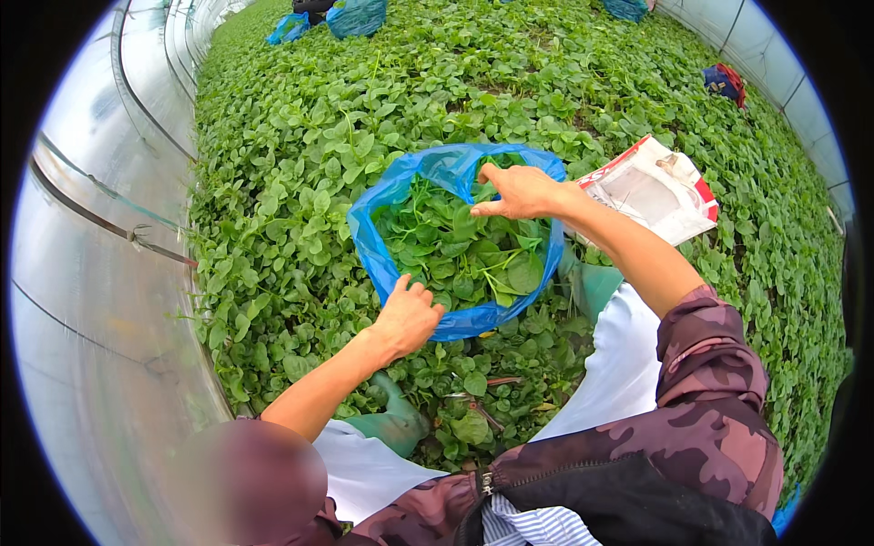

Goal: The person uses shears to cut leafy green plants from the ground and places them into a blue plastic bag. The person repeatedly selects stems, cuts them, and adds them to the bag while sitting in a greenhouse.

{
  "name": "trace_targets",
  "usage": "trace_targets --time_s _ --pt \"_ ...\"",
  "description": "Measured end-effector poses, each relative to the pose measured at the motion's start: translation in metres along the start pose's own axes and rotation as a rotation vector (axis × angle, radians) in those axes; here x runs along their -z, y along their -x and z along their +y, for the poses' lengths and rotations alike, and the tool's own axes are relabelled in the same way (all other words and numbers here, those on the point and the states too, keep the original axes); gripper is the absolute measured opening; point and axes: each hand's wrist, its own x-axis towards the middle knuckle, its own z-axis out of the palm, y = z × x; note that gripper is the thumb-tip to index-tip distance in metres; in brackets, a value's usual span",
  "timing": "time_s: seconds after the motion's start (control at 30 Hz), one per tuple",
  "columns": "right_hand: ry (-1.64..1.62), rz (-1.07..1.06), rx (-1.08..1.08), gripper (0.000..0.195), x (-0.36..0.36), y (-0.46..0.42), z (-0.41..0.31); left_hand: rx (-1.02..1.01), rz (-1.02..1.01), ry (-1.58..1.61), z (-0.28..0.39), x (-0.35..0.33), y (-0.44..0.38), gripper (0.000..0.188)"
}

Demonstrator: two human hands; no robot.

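Observation:
A blue plastic bag [373, 240] stands wide-mouthed among the plants in front of me, loosely filled with picked green leaves and stems [454, 249]. My left hand [411, 315] is curled over the bag's near left rim, with its thumb hidden from sight. Over the far right part of the mouth reaches my right hand [522, 191], thumb and forefinger spread apart with nothing visible between them. Just below that thumb, one leaf [466, 224] looks blurred.
Dense leafy plants [293, 170] surround the bag. A white and red printed sack [649, 194] lies to its right. My green boots [399, 420] flank the bag's near side. Plastic greenhouse sheeting [102, 286] curves up at left. Blue bags [356, 17] sit farther off.

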Motion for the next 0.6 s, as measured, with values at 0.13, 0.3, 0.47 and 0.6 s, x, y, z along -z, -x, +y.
trace_targets --time_s 0.13,0.3,0.47,0.6 --pt "0.024 -0.01 0.003 0.046 0.035 -0.004 -0.011 0.112 0.257 0.218 0.0 0.035 0.027 0.012" --pt "-0.157 0.104 -0.006 0.04 0.048 -0.009 -0.013 0.091 0.316 0.357 0.037 0.04 0.035 0.039" --pt "0.002 -0.054 0.089 0.034 0.052 -0.012 -0.012 0.558 0.571 0.394 0.033 0.027 0.026 0.079" --pt "-0.304 0.42 0.174 0.026 0.063 -0.002 -0.004 0.957 0.507 1.033 0.001 -0.005 -0.003 0.121"
